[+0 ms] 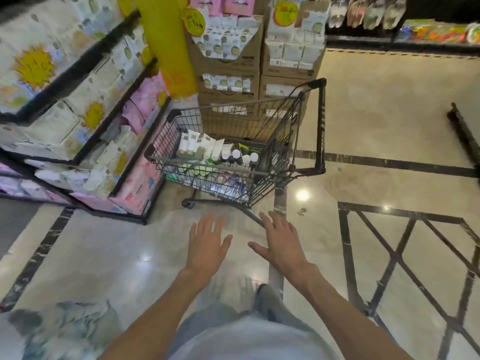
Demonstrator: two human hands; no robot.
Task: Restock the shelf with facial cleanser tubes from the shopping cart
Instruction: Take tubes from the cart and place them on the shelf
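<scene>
A black wire shopping cart (283,141) stands on the shop floor ahead of me, its handle to the right. Inside it stand several white facial cleanser tubes (205,146), caps down, beside dark bottles with white caps (242,155). The shelf (85,118) rises at the left, packed with white and pink packs. My left hand (207,242) and my right hand (280,242) hover side by side over the floor short of the cart, palms down, fingers spread, holding nothing.
Stacked cardboard boxes (228,63) of goods stand behind the cart, beside a yellow pillar (166,42). A black metal frame (405,255) stands at the right. Another shelf (405,27) runs along the far right. A blurred bundle (65,331) lies at bottom left.
</scene>
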